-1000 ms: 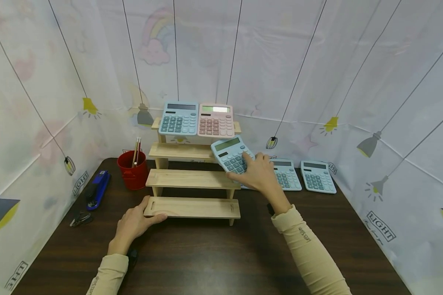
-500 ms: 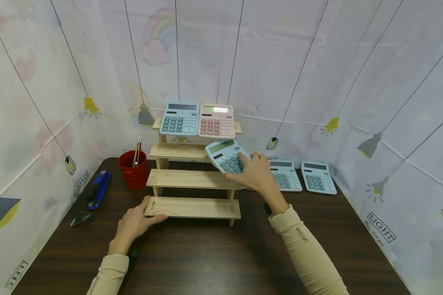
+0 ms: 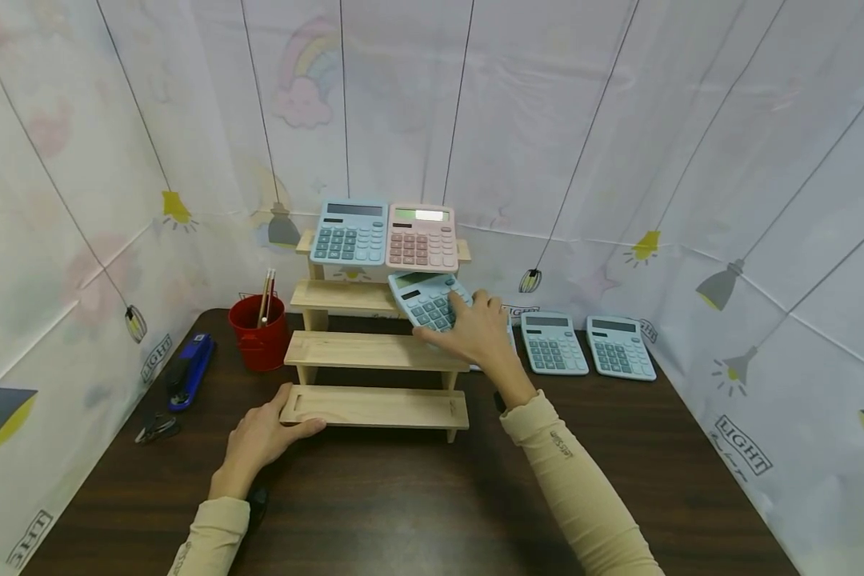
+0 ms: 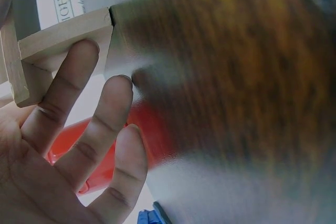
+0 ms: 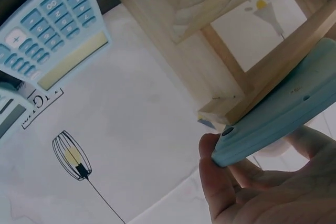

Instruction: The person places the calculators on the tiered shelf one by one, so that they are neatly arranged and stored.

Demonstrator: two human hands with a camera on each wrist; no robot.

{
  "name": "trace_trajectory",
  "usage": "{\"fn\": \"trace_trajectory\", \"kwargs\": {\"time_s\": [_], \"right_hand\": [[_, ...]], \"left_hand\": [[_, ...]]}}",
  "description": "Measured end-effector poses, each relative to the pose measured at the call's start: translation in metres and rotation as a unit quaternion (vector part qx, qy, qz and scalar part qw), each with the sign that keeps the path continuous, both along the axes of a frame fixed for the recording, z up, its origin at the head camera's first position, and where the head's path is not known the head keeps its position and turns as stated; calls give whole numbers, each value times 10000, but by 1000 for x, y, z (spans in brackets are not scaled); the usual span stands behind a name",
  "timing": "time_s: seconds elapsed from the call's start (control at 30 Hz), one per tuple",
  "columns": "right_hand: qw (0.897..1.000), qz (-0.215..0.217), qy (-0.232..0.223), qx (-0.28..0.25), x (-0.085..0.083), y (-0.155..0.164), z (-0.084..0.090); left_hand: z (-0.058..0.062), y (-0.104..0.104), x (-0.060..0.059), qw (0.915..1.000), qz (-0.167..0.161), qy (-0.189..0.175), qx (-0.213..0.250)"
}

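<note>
A four-step wooden stand (image 3: 374, 350) sits at the back middle of the dark table. A blue calculator (image 3: 349, 232) and a pink calculator (image 3: 421, 237) lean on its top step. My right hand (image 3: 468, 326) grips another blue calculator (image 3: 423, 299) from its right side and holds it tilted over the right end of the second step. The right wrist view shows this held calculator's underside (image 5: 286, 111) against the wooden stand (image 5: 210, 72). My left hand (image 3: 261, 436) rests on the left end of the bottom step, thumb on top, fingers (image 4: 60, 103) nearly straight against the wood (image 4: 58, 38).
Two more blue calculators (image 3: 553, 342) (image 3: 619, 346) lie flat on the table to the right of the stand. A red cup with pencils (image 3: 258, 328) stands left of it, then a blue stapler (image 3: 190, 368) and a black clip (image 3: 154, 428). Curtained walls close in three sides.
My right hand has carried the blue calculator left and back, from beside the stand to over the second step's right end. My left hand has stayed on the bottom step.
</note>
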State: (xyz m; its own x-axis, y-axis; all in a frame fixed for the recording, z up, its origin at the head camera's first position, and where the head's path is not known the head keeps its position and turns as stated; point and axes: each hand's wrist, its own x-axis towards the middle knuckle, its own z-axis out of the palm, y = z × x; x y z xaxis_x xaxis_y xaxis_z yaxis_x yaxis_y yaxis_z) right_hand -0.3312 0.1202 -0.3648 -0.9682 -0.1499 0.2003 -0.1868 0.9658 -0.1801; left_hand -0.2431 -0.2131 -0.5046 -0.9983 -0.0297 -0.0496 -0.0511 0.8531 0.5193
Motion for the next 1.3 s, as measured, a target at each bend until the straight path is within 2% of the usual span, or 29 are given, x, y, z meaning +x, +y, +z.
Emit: {"fn": "trace_trajectory", "kwargs": {"time_s": [0.27,0.5,0.73,1.3], "right_hand": [[9999,-93,-48,-80,-4,-18,-5],[9990,362,-167,-190,1,-25,-6],[9975,578,-335,-221,4,-28,-7],[9944,992,167,-320,4,-37,-11]], "left_hand": [[-2,0,2,10000,2,1,36],[-3,0,4,10000,3,-14,27],[-2,-1,3,10000,-18,27,16],[0,0,1,10000,-43,48,6]]}}
